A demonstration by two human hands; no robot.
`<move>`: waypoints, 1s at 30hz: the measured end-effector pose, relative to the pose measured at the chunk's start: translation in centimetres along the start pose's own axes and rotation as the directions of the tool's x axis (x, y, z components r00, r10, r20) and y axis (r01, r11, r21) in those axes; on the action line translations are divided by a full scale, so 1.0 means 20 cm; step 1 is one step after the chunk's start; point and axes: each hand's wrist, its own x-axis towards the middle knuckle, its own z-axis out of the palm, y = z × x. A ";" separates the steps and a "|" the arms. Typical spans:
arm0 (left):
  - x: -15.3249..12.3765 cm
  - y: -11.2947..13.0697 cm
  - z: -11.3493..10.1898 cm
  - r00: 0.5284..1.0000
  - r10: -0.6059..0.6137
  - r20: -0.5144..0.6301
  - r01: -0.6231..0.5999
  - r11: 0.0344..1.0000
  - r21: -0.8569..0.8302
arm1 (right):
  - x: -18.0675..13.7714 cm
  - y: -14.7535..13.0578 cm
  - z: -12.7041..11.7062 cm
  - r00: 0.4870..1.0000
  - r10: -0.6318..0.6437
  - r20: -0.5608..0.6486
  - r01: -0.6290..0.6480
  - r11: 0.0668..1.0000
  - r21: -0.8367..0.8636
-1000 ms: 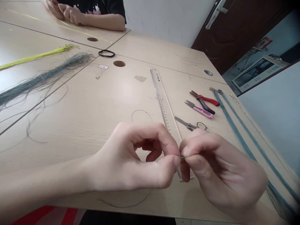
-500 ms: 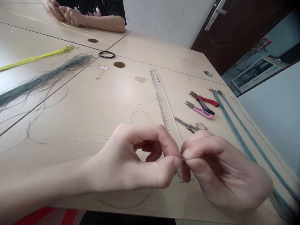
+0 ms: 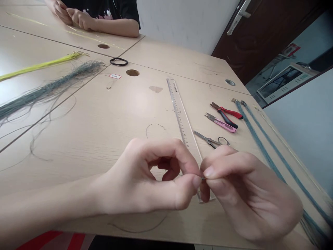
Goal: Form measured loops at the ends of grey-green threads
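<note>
My left hand (image 3: 153, 177) and my right hand (image 3: 247, 194) meet fingertip to fingertip just above the near edge of the wooden table (image 3: 104, 118). Both pinch thumb and forefinger on one tiny dark piece (image 3: 202, 178), too small to name. A thin dark thread (image 3: 140, 229) curls on the table under my left wrist. The near end of a clear plastic ruler (image 3: 182, 114) runs under my fingers.
Small scissors (image 3: 212, 140), pink snips (image 3: 221, 123) and red-handled pliers (image 3: 226, 113) lie right of the ruler. Grey-blue cords (image 3: 262, 146) run along the right edge. Grey thread bundle (image 3: 47, 88), yellow bundle (image 3: 39, 64) and black hair band (image 3: 119, 61) lie left. Another person's hands (image 3: 75, 15) rest at the far side.
Both hands keep the same pinch; my right hand has shifted very slightly down and right. Nothing on the table has moved.
</note>
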 end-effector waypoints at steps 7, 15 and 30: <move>0.00 0.00 0.00 1.000 -0.015 0.025 0.015 1.000 0.016 | 0.01 0.00 -0.01 0.948 0.275 0.162 -0.296 0.948 0.120; 0.00 0.01 0.00 0.998 -0.039 0.049 0.036 0.998 0.045 | 0.00 0.01 -0.02 0.932 0.317 0.177 -0.358 0.886 0.297; 0.01 0.00 0.01 0.999 -0.022 0.047 0.019 0.998 0.054 | 0.01 -0.01 -0.01 0.959 0.256 0.125 -0.277 0.938 0.207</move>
